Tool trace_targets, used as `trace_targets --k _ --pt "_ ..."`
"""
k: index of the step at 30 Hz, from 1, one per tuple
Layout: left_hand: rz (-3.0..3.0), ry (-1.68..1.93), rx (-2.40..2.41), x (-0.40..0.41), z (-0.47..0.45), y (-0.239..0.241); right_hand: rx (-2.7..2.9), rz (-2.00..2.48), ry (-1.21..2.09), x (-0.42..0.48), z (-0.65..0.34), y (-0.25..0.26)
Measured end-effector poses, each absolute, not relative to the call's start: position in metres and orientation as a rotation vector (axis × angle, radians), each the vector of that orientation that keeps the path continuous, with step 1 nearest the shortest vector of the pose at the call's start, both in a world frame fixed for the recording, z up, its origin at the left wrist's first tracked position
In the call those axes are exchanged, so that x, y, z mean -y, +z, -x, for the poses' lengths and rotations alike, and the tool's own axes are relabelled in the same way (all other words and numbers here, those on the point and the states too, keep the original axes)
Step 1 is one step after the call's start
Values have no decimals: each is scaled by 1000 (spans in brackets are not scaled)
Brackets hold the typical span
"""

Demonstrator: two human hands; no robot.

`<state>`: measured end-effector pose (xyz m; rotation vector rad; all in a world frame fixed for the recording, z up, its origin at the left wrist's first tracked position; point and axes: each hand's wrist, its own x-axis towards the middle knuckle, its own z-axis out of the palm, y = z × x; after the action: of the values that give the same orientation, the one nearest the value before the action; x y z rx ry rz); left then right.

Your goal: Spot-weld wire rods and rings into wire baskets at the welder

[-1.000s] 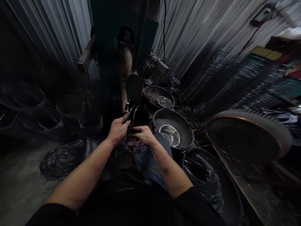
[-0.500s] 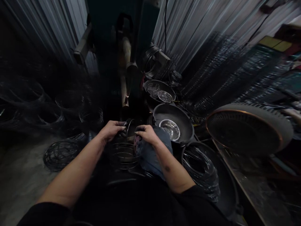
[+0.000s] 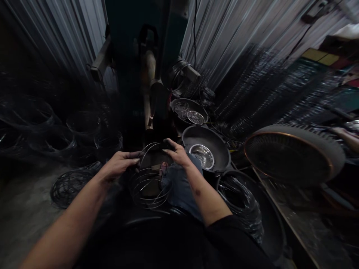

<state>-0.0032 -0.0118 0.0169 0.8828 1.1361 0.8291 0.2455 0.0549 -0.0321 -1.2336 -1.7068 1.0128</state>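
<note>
My left hand (image 3: pixel 123 163) is closed, fingers and thumb pinching one side of a thin metal wire ring (image 3: pixel 146 148). At the other side of the ring, my right hand (image 3: pixel 177 154) has its thumb and darkened fingertips closed on the wire. The ring stands tilted above my lap, and its lower part is hard to make out in the dark. Just below it, near my knees, are several more thin wire rings (image 3: pixel 151 206), loosely stacked. Dim light hides exactly where the wire passes between my fingers.
A machine with a rod-like arm (image 3: pixel 150 69) stands ahead. To the right are a dark pan holding a shiny metal bowl (image 3: pixel 206 157), a smaller pan (image 3: pixel 176 105) behind, a wire coil (image 3: pixel 241 209) and a large round pan (image 3: pixel 291 157). Another coil (image 3: pixel 70 188) lies on the left floor.
My hands have moved apart, the left toward the left and nearer me, and the ring now shows as a wider arc between them. More of the rings below is visible.
</note>
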Motion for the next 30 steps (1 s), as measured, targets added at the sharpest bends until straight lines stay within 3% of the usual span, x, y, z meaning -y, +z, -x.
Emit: trace_targets --k 10,18,30 --pt "-1053 870 -1189 35 11 29 1662 919 954 -40 -233 1" --pt "-2123 1223 -1548 20 -16 23 1760 1006 701 -35 -222 21" --pt "-2557 747 -1740 -59 -5 31 2139 1344 410 -93 -203 55"
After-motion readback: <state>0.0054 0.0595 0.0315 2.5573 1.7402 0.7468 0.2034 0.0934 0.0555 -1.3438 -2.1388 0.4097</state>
